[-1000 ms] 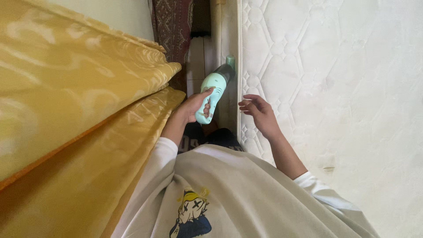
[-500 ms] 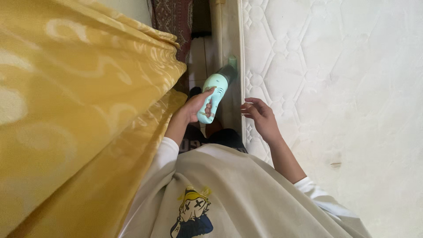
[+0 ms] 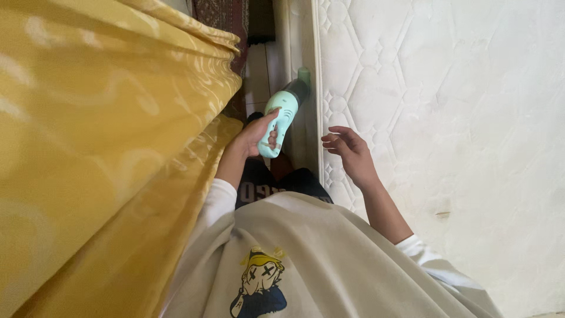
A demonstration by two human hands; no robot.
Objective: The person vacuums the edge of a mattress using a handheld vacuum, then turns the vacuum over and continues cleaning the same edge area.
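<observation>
While left hand (image 3: 254,138) grips one mint vacuum (image 3: 281,115), right hand (image 3: 348,152) — loose (empty) — one mattress (image 3: 447,118).

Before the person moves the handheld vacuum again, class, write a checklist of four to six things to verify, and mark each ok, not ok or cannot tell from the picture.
1. Left hand has a closed grip on the vacuum: ok.
2. Nozzle is at the side edge of the mattress: ok.
3. Nozzle actually touches the mattress: cannot tell.
4. Right hand is empty, fingers loosely curled over the mattress edge, apart from the vacuum: ok.
5. Yellow bedding hangs close beside the left arm but does not touch the vacuum: ok.
6. Vacuum is switched on: cannot tell.
</observation>
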